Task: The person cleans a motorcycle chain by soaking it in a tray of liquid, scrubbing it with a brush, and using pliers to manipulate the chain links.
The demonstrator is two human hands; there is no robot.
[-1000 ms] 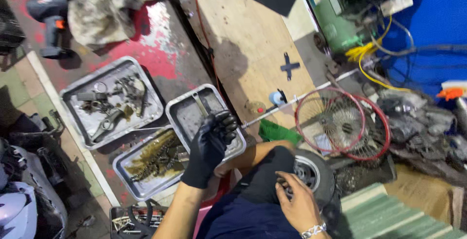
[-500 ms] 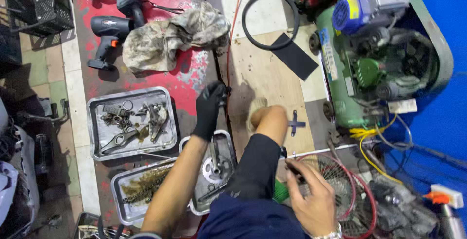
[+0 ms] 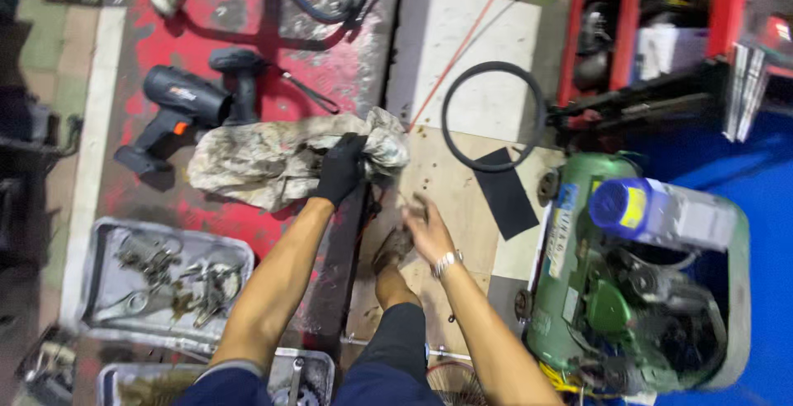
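Now I count one dirty rag (image 3: 273, 162), two black power tools (image 3: 194, 109), two metal trays (image 3: 157, 282) and one black rubber ring (image 3: 493, 117). My gloved left hand (image 3: 340, 168) is closed on the rag's right end, bunching it; the rest of the cloth trails left across the red floor. My bare right hand (image 3: 428, 226) hangs open, holding nothing, near the rag but apart. One green compressor (image 3: 636, 290) sits right.

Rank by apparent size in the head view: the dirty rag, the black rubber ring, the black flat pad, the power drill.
1. Dirty rag, largest.
2. Black rubber ring and power drill: look alike in span, so unranked.
3. Black flat pad, smallest.
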